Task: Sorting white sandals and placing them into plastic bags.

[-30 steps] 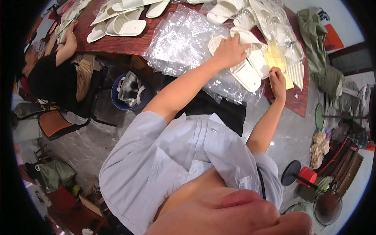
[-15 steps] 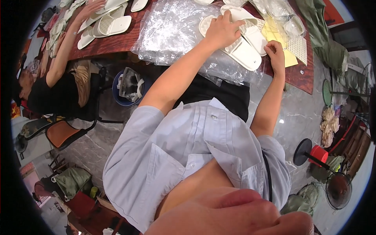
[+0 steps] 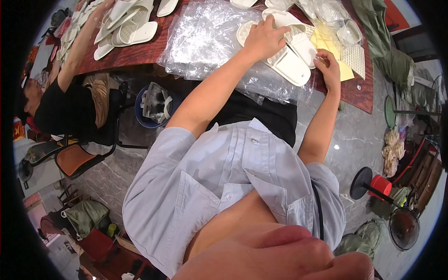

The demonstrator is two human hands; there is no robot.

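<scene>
Pressing flat on 1 white slipper [image 3: 291,63] atop the plastic sheet [image 3: 205,39], the left hand [image 3: 263,39] steadies it while the right hand [image 3: 330,70], apart, fingers curled, touches the yellow paper [image 3: 326,42].

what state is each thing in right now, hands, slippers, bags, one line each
left hand: palm down, pressing on the white slippers
right hand: fingers curled at the edge of the yellow sheet
white slippers: lying flat on the table, partly under the left hand
yellow sheet: flat on the table
clear plastic bags: crumpled, spread over the table edge
table: red-brown top, cluttered
</scene>
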